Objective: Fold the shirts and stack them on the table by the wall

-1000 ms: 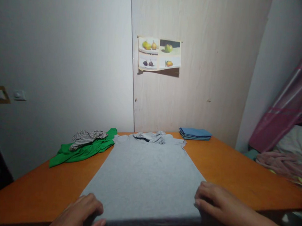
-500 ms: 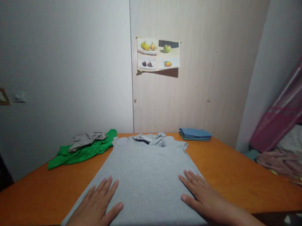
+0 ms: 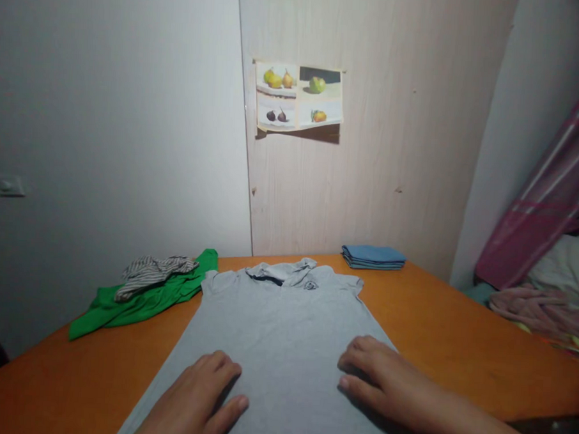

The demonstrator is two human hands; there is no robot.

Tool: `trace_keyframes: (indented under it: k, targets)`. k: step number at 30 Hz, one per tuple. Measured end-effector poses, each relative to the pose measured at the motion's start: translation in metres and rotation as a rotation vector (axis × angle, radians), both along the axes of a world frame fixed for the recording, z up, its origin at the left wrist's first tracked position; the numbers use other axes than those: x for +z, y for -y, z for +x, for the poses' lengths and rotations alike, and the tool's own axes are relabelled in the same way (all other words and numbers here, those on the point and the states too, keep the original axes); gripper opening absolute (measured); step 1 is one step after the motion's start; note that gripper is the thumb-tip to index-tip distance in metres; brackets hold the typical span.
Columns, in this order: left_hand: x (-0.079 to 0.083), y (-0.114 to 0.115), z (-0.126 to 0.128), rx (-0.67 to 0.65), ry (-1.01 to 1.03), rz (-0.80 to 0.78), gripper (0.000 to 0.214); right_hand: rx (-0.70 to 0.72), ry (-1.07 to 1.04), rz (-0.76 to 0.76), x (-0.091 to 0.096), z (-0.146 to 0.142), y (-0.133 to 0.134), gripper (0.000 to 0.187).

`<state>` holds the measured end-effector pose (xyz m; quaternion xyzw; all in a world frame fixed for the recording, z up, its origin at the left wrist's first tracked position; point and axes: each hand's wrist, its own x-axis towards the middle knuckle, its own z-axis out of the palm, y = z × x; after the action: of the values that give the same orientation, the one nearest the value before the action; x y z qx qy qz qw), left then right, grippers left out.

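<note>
A light grey polo shirt (image 3: 274,344) lies spread on the orange table, its collar at the far end and a small dark emblem on the chest. My left hand (image 3: 200,392) rests on the lower left part of the shirt, fingers bent down and thumb held apart. On the lower right part, my right hand (image 3: 378,377) is in a similar pose, with curled fingers and the thumb separate. Neither hand has visibly gathered any cloth. The fingertips are partly hidden beneath the knuckles.
Left of the shirt, a striped garment (image 3: 155,275) lies crumpled on a green garment (image 3: 136,309). A folded stack of blue cloth (image 3: 374,257) sits at the back right of the orange table (image 3: 447,352). Walls stand behind, and a pink curtain (image 3: 534,208) hangs at right.
Both hands went from flat, outstretched fingers to bent ones, staying on the shirt. The view has shifted slightly, and the green and striped garments appear further left.
</note>
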<state>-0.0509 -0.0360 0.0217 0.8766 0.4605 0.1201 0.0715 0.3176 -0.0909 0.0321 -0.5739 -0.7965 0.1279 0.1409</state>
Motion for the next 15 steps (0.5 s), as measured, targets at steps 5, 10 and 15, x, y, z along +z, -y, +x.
trace_keyframes:
  k: [5,10,15]
  targets:
    - [0.015,-0.058,0.047,-0.022,-0.051,-0.011,0.028,-0.004,0.062,0.071,-0.003,-0.010,-0.058,0.031]
    - [0.010,-0.123,0.056,0.063,-0.115,0.021,0.031,-0.106,0.176,0.087,0.002,0.004,-0.097,0.033]
    - [0.022,-0.171,0.075,0.087,-0.189,-0.059,0.031,0.056,0.125,0.066,0.001,0.005,-0.123,0.031]
